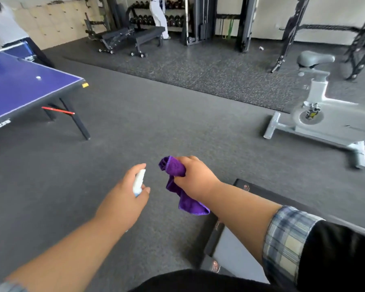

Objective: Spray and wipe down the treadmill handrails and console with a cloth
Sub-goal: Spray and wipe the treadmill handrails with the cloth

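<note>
A wide stretch of grey carpeted floor point(148, 127) lay open ahead of the person, bounded on the left by the corner of a blue ping-pong table point(19, 89) and on the right by a pale grey exercise bike point(325, 123). A seam ran across to darker speckled rubber matting point(198, 70) further back. The left hand point(124, 199) gripped a small white spray bottle point(139, 182), fingers point(135, 168) curled round it, nozzle forward. Just beside it, the right hand point(193, 175) clutched a purple cloth point(177, 186), bunched at the top and hanging loose below the fist. A dark flat-edged surface point(261, 192) sat under the right forearm.
</note>
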Tool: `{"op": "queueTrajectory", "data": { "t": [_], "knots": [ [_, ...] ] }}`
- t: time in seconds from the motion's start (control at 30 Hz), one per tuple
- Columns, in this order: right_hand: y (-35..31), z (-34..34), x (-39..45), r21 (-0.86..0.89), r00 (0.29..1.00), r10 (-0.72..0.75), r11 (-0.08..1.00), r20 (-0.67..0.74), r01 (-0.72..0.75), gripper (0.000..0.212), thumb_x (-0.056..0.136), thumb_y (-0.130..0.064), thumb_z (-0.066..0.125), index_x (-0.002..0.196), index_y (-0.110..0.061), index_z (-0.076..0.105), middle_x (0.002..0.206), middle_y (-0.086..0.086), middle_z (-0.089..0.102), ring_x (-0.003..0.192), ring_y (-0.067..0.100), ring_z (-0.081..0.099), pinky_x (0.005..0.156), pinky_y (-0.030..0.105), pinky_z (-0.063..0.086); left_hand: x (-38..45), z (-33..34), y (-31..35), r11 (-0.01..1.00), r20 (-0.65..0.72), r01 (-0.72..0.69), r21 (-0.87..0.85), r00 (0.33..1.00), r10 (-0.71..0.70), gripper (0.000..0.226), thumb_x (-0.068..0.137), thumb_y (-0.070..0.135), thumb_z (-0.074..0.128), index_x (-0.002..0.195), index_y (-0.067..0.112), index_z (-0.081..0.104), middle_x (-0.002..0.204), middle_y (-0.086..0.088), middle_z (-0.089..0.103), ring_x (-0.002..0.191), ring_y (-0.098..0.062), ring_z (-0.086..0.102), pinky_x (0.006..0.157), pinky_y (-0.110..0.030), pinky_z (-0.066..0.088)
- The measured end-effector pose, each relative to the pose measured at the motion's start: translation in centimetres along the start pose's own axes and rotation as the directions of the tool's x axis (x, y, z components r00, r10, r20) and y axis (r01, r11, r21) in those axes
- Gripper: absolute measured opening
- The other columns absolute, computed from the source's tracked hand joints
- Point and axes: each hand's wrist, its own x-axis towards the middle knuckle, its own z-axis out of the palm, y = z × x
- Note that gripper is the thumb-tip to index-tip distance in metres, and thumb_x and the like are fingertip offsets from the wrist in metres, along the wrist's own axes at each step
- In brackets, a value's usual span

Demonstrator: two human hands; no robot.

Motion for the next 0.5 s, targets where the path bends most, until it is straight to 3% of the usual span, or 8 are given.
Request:
{"op": "queueTrajectory", "data": {
  "t": [0.2, 0.37, 0.5],
  "knots": [
    [-0.3, -0.5, 8.3, 0.037, 0.977, 0.144, 0.989, -0.155, -0.14, 0.052, 0.081, -0.019, 0.061, 0.131, -0.033, 0.061, 0.121, -0.001, 0.058, 0.118, 0.02, 0.054, 0.103, 0.031, 0.042, 13.6, -2.4, -0.3, 0.986, 0.156, -0.159, 0.048, 0.976, 0.149, 0.054, 0.094, 0.034, 0.06, 0.136, 0.054, 0.032, 0.105, 0.014, 0.063, 0.085, -0.019, 0.059, 0.07, -0.032, 0.043],
    [2.9, -2.4, 14.4, 0.067, 0.933, 0.271, 0.963, -0.237, -0.263, 0.051, 0.082, -0.018, 0.061, 0.131, -0.032, 0.061, 0.116, -0.001, 0.057, 0.113, 0.02, 0.055, 0.099, 0.03, 0.042, 22.9, 0.3, 1.4, 0.975, 0.303, -0.219, 0.028, 0.932, 0.201, 0.052, 0.095, 0.034, 0.057, 0.132, 0.058, 0.03, 0.1, 0.019, 0.061, 0.076, -0.008, 0.058, 0.058, -0.031, 0.044],
    [7.0, -4.2, 21.3, 0.121, 0.891, 0.344, 0.939, -0.295, -0.322, 0.047, 0.083, -0.017, 0.059, 0.128, -0.032, 0.062, 0.112, -0.002, 0.056, 0.108, 0.02, 0.056, 0.092, 0.027, 0.042, 31.3, 2.8, 4.0, 0.941, 0.391, -0.336, 0.047, 0.873, 0.292, 0.053, 0.096, 0.034, 0.056, 0.134, 0.058, 0.028, 0.113, 0.022, 0.057, 0.072, -0.003, 0.054, 0.051, -0.025, 0.041]
  ]
}}
